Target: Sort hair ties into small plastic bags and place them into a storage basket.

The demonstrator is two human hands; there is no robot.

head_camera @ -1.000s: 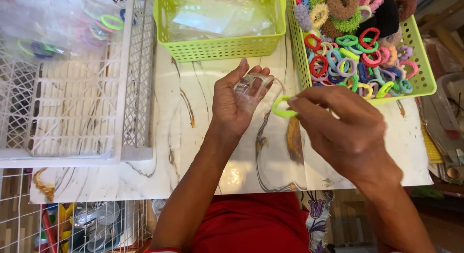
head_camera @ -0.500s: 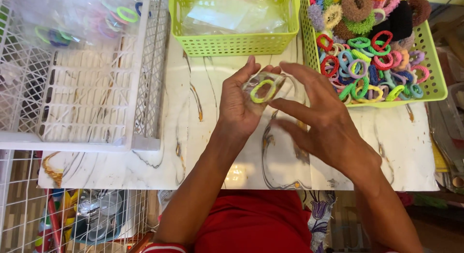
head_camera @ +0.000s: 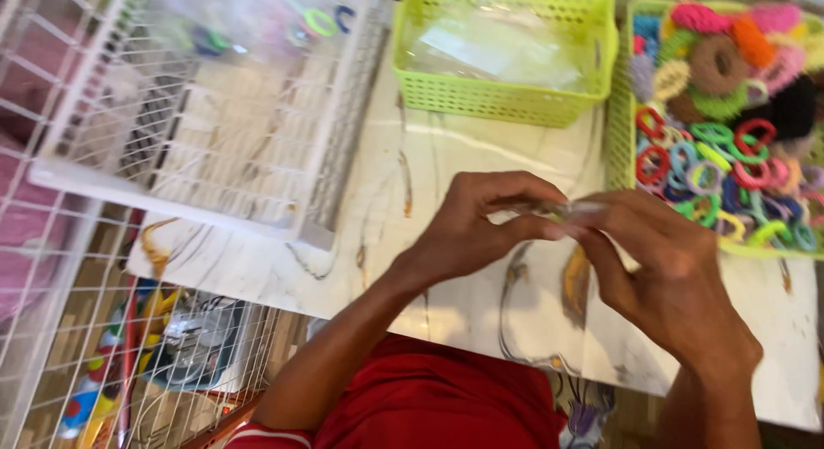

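Observation:
My left hand [head_camera: 468,234] and my right hand [head_camera: 669,277] meet above the white marble table [head_camera: 429,170]. Both pinch a small clear plastic bag [head_camera: 562,210] between thumbs and fingertips. The bag is seen edge-on, so what is inside it is hidden. To the right of my hands, a green tray [head_camera: 620,131] holds several coloured hair ties [head_camera: 717,161] and fluffy scrunchies [head_camera: 721,58].
A lime basket [head_camera: 506,101] with clear bags stands at the back centre. A white wire basket [head_camera: 215,157] with bagged hair ties sits at the left. Below the table edge a white wire rack [head_camera: 129,354] holds toys and packets.
My right hand laid a green hair tie onto the clear bag in my left palm. Both hands have since closed together on the bag, and the view has tilted and shifted left.

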